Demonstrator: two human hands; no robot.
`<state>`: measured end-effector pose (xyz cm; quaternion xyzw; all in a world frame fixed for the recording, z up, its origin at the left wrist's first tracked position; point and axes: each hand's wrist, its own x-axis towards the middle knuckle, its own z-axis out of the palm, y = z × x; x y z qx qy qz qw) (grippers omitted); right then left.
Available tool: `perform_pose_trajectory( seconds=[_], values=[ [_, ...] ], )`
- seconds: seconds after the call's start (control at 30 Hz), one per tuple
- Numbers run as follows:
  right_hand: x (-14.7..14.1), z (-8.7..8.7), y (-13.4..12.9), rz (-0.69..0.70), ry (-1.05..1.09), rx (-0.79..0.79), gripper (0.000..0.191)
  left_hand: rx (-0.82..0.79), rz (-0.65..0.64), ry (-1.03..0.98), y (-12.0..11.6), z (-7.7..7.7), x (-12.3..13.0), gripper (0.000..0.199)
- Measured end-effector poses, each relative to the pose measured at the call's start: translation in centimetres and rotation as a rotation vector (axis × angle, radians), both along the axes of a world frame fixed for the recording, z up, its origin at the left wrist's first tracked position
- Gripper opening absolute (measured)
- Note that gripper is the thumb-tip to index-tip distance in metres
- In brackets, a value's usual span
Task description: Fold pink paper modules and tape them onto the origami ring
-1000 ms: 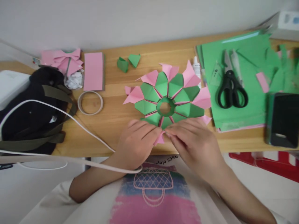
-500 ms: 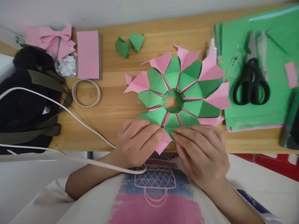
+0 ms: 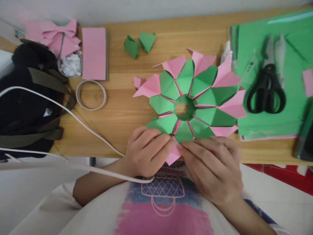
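Observation:
A ring-shaped paper flower (image 3: 185,76) of folded green and pink pieces lies on the wooden table, with a round hole at its centre. At its near edge, my left hand (image 3: 149,151) has its fingers closed on a green segment beside a pink folded tip (image 3: 173,153). My right hand (image 3: 215,166) pinches the same near edge from the other side of that tip. The fingertips of both hands nearly meet there. My thumbs are mostly hidden, and the fingers cover part of the near segments.
Two folded green pieces (image 3: 132,47) lie behind the flower. To the left are a tape roll (image 3: 78,94), pink paper (image 3: 94,54), a pink bow (image 3: 58,31), a black bag (image 3: 29,85) and a white cable (image 3: 95,133). Black scissors (image 3: 266,88) rest on green sheets (image 3: 269,127) at right.
My right fingertips have slid slightly left and down to the pink tip. My left hand keeps its grip. The whole scene has shifted a little as the camera moved.

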<state>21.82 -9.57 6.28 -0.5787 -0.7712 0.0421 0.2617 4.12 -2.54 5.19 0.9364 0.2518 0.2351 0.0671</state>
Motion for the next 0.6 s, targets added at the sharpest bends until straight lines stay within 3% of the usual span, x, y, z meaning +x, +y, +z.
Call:
perform_pose_trajectory(
  seconds=[0.23, 0.6],
  values=[
    [0.0, -0.1, -0.2, -0.010, 0.040, -0.046, 0.018, 0.075, -0.024, -0.160, -0.5, -1.5, 0.0, 0.013],
    [0.1, -1.1, -0.7, -0.006, -0.031, 0.040, 0.009, 0.062, -0.025, -0.120, -0.2, -1.0, 0.8, 0.013]
  ],
)
